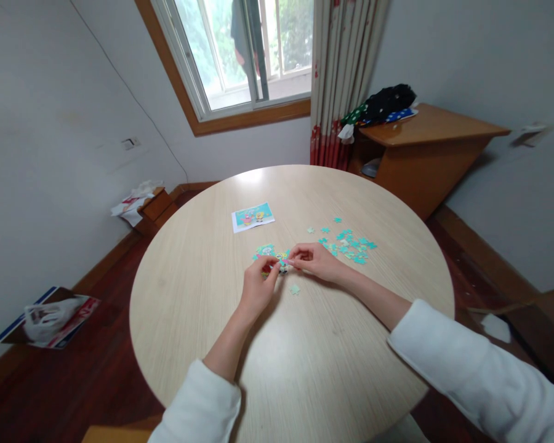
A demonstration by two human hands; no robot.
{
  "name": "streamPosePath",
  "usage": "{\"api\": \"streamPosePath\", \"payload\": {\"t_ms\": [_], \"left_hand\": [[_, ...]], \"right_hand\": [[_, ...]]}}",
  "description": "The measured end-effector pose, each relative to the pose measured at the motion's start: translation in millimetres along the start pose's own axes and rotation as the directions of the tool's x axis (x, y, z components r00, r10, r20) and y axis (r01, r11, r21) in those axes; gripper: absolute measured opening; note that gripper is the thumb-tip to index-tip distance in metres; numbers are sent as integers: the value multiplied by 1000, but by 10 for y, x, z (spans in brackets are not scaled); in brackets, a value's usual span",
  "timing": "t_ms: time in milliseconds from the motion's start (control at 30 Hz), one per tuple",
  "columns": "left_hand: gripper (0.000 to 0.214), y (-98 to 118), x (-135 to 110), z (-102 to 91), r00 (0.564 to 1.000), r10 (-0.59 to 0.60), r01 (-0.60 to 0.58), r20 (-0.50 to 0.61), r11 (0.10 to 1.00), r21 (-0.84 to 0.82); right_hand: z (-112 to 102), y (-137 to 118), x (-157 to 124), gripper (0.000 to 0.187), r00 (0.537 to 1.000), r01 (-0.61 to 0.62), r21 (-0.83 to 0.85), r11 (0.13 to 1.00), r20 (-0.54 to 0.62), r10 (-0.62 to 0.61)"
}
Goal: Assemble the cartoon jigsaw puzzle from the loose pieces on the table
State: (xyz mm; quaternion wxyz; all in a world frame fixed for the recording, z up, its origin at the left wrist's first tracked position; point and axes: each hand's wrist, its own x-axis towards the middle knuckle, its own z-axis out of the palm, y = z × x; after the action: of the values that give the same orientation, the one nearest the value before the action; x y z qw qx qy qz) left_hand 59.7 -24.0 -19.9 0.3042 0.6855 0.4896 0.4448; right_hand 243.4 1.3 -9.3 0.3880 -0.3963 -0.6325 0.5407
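A partly joined jigsaw puzzle (266, 250) lies on the round table, its near side covered by my fingers. My left hand (257, 284) grips the puzzle's near edge with thumb and bent fingers. From the right, my right hand (317, 261) pinches a small pink puzzle piece (288, 263) against the puzzle, close to my left thumb. Whether that piece is locked in, I cannot tell. One pale green piece (295, 289) lies by itself just below the hands. Beyond the puzzle rests a picture card (253, 217) with pink and yellow figures on turquoise.
Several loose turquoise and pale pieces (351, 245) are scattered right of my right hand on the round table (189, 295). A wooden desk (438, 126) with dark cloth stands behind at the right. A plastic bag (50, 319) sits on the floor at left.
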Motion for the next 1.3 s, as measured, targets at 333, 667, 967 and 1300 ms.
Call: {"api": "streamPosePath", "payload": {"t_ms": [333, 667, 967, 1300], "left_hand": [[12, 36, -5, -18, 1000, -12, 12, 10, 1000, 4], [16, 0, -2, -1, 1000, 6, -6, 6, 1000, 22], [18, 11, 0, -9, 1000, -7, 7, 4, 1000, 21], [18, -8, 7, -10, 1000, 4, -4, 3, 1000, 30]], "right_hand": [[-8, 22, -5, 42, 1000, 2, -9, 1000, -5, -2], [-6, 11, -7, 40, 1000, 20, -25, 999, 8, -19], [1, 48, 8, 41, 999, 35, -46, 998, 9, -34], [13, 17, 7, 42, 1000, 13, -28, 1000, 13, -12]]}}
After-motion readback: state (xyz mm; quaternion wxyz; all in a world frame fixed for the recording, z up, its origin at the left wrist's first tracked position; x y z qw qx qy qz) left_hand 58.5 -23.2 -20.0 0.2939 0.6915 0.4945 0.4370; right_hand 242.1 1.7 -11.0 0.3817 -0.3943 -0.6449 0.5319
